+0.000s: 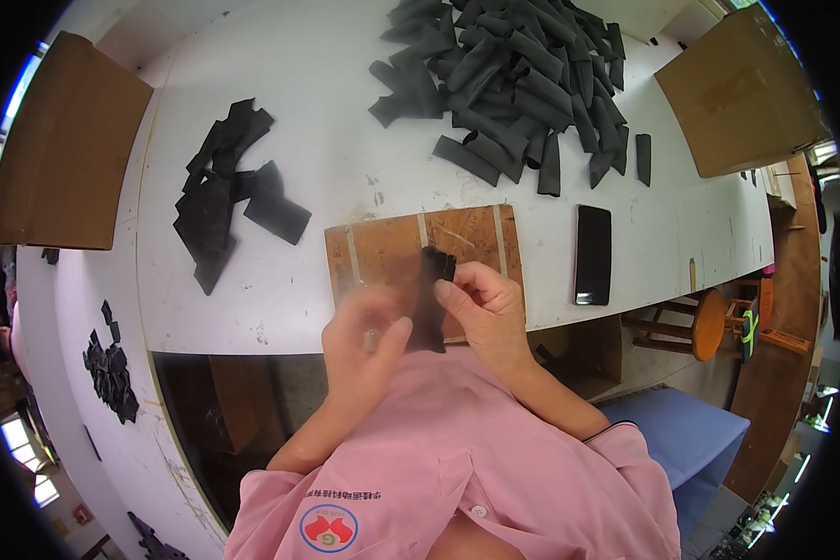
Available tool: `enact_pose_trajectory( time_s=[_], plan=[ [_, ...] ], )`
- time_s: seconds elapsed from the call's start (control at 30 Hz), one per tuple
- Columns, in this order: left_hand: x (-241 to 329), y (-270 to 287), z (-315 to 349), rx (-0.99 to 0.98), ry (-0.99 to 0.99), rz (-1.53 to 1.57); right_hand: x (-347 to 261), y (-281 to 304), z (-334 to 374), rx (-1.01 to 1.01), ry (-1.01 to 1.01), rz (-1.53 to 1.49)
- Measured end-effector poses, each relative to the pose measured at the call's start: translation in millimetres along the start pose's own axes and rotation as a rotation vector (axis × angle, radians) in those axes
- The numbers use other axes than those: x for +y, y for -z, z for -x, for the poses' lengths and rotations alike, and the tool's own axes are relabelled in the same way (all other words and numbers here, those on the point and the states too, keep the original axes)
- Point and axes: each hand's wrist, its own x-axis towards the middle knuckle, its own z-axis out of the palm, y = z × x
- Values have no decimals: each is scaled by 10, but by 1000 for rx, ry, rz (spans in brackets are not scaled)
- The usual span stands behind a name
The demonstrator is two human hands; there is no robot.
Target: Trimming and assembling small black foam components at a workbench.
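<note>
A black piece of cloth-like material [429, 322] hangs upright in front of my chest, bunched at its top. My right hand [483, 303] pinches it near that top between thumb and fingers. My left hand [366, 336] is beside its left edge, smeared by motion, so I cannot tell whether its fingers touch the piece. Behind and below both hands is a wooden board [378, 247] with pale strips, at the near edge of the white table [345, 140].
A large heap of dark grey tubular pieces [523, 84] lies at the far middle. Flat dark pieces [215, 187] are piled at the left. A phone [593, 257] lies right of the board. Cardboard boxes [70, 140] stand left and right [737, 93]. A wooden stool [707, 325] is at the right.
</note>
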Motion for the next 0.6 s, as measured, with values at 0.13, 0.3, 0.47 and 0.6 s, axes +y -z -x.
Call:
enact_pose_trajectory(
  time_s=[0.13, 0.3, 0.47, 0.6],
  plan=[
    [80, -69, -101, -102, 210, 328, 34, -58, 45, 49, 147, 178],
    [-35, -47, -31, 8, 229, 83, 88, -100, 25, 109, 413, 256],
    [22, -89, -12, 48, 157, 86, 115, -104, 57, 134, 337, 296],
    [53, -153, -4, 50, 140, 181, 156, -123, 61, 185, 376, 382]
  ],
)
